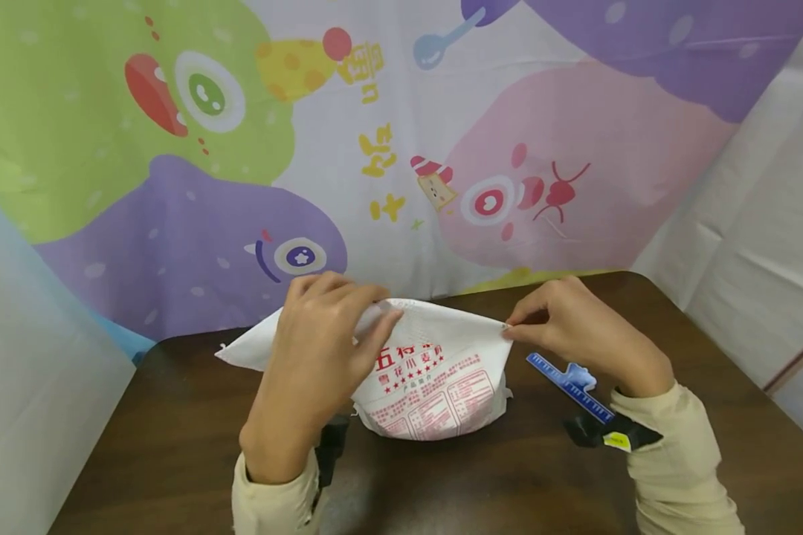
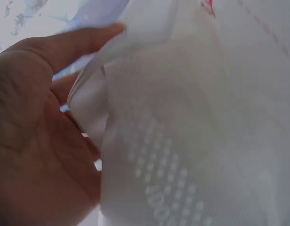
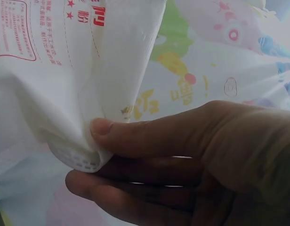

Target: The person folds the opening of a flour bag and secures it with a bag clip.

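Observation:
A white flour bag (image 1: 435,371) with red print stands on the table, its top stretched out sideways between the two hands. Near the middle of the top edge, my left hand (image 1: 324,334) holds the bag between thumb and fingers; in the left wrist view the thumb (image 2: 84,44) lies against the folded white material. My right hand (image 1: 569,327) pinches the top right corner of the bag, which the right wrist view shows between thumb (image 3: 107,129) and fingers. The bag's left corner sticks out beyond my left hand.
On the dark wooden table (image 1: 194,416), a blue ruler-like clip (image 1: 569,386) with a cartoon-shaped handle lies beside my right wrist. A cloth backdrop (image 1: 388,223) with cartoon figures hangs behind the table. Pale cloth walls (image 1: 763,238) stand at both sides.

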`<act>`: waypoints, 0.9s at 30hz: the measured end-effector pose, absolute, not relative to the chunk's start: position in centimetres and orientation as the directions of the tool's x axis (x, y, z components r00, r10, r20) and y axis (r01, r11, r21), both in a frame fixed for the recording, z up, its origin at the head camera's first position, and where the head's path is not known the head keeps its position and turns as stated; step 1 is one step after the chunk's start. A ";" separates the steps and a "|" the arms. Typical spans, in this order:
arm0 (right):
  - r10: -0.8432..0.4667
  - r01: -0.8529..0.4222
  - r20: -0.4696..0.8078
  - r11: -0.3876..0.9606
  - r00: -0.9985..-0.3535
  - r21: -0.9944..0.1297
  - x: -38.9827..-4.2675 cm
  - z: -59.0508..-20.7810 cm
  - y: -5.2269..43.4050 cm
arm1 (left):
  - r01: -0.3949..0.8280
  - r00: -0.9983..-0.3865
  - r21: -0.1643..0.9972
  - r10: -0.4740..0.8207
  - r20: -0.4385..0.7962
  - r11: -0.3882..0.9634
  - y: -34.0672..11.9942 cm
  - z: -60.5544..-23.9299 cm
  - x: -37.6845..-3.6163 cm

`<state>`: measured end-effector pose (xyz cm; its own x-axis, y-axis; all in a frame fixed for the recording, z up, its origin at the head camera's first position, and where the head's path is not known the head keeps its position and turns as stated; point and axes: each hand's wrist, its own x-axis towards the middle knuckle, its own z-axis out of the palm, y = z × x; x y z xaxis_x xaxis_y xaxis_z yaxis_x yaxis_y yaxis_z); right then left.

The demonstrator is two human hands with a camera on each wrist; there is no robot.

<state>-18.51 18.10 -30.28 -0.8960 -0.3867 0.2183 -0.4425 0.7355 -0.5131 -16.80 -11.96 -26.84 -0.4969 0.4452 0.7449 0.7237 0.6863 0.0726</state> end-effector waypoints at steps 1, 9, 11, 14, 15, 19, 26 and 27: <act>-0.390 -0.447 0.221 0.733 -0.894 -0.512 -18.6 -30.3 18.1 | 0.709 -0.515 0.088 0.428 0.743 0.700 -12.1 -26.9 -16.8; -0.405 -0.459 0.223 0.719 -0.887 -0.521 -18.8 -30.5 18.4 | 0.673 -0.620 0.116 0.472 0.626 0.730 -12.8 -27.0 -16.7; -0.401 -0.453 0.219 0.716 -0.890 -0.531 -18.8 -30.5 18.5 | 0.700 -0.592 0.096 0.501 0.632 0.707 -12.6 -27.0 -16.8; -0.398 -0.445 0.209 0.713 -0.893 -0.543 -18.8 -30.7 18.6 | 0.731 -0.533 0.054 0.520 0.668 0.680 -12.4 -27.2 -17.2; -0.400 -0.444 0.206 0.711 -0.893 -0.545 -18.8 -30.7 18.6 | 0.740 -0.518 0.049 0.522 0.678 0.671 -12.4 -27.2 -17.3; -0.421 -0.453 0.192 0.706 -0.887 -0.545 -18.7 -30.4 18.7 | 0.766 -0.496 0.081 0.507 0.705 0.637 -12.6 -27.2 -17.6; -0.448 -0.466 0.175 0.704 -0.877 -0.536 -18.4 -30.0 18.9 | 0.789 -0.476 0.102 0.498 0.725 0.606 -12.5 -27.2 -17.6; -0.444 -0.460 0.170 0.705 -0.880 -0.539 -18.3 -30.0 19.0 | 0.790 -0.470 0.094 0.501 0.726 0.606 -12.4 -27.2 -17.7</act>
